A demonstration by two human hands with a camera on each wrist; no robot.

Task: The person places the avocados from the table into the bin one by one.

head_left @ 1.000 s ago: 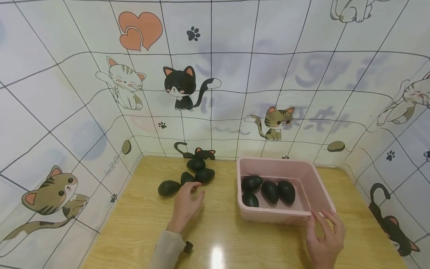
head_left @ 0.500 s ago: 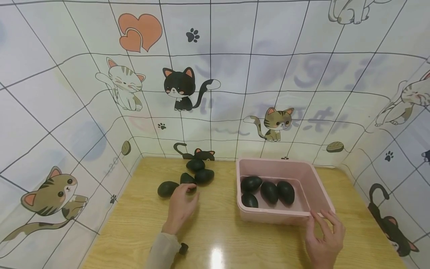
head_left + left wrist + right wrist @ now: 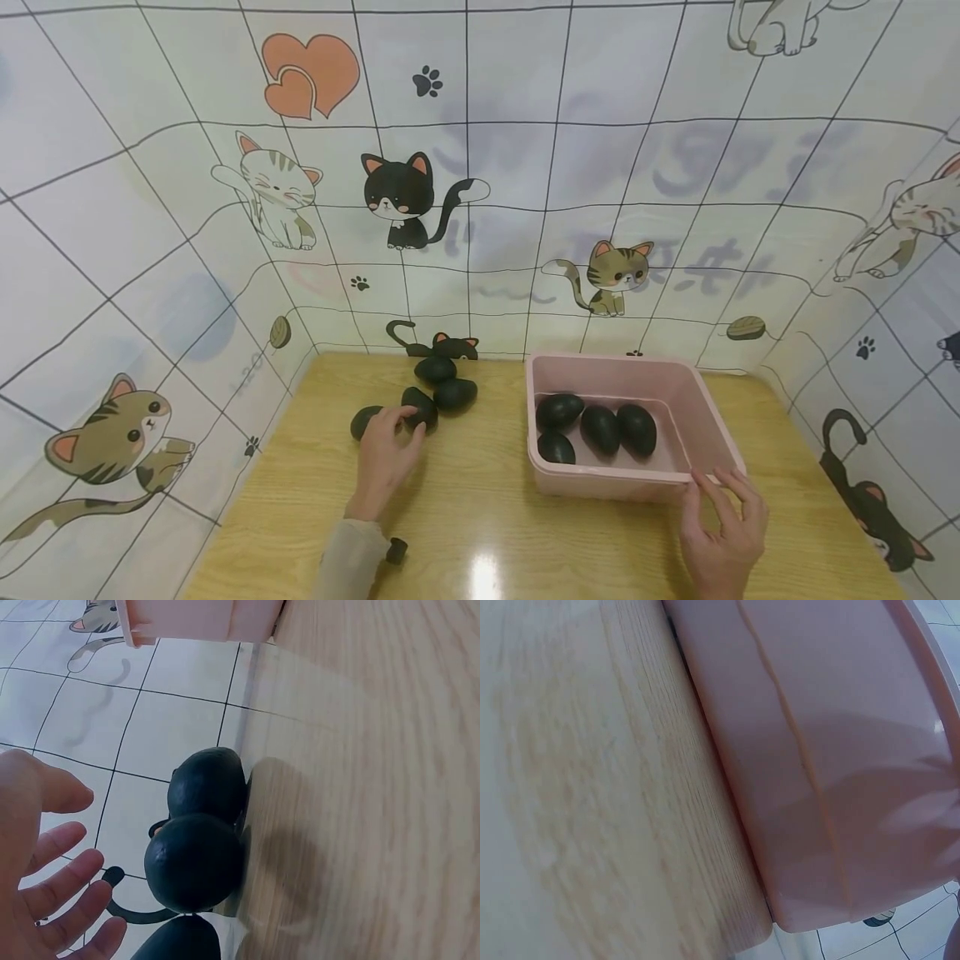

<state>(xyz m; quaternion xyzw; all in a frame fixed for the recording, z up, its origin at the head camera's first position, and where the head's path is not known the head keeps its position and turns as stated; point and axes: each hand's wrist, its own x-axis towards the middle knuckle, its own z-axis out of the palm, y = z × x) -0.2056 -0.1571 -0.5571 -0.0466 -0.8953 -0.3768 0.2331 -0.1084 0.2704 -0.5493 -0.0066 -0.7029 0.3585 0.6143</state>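
Note:
My left hand (image 3: 386, 454) hovers over the left part of a loose group of dark green avocados, its fingers relaxed and holding nothing. Partly covered by that hand is the leftmost avocado (image 3: 363, 422); just beyond the fingertips lies another avocado (image 3: 422, 408). Two more, a back avocado (image 3: 435, 370) and a right avocado (image 3: 455, 395), lie close together. In the left wrist view the fingers (image 3: 71, 904) are spread, apart from the nearest avocado (image 3: 193, 862). My right hand (image 3: 723, 525) pinches the front right rim of a pink plastic bin (image 3: 630, 377).
Several avocados (image 3: 602, 429) lie in the left and middle of the bin, which stands on the wooden table (image 3: 480, 517). A wall covering (image 3: 510, 167) printed with cats rises behind and at both sides. The bin's outer wall (image 3: 795, 787) fills much of the right wrist view.
My left hand has moved left, away from the middle avocado and over the leftmost one, uncovering more of the middle one. The right hand stays on the bin rim.

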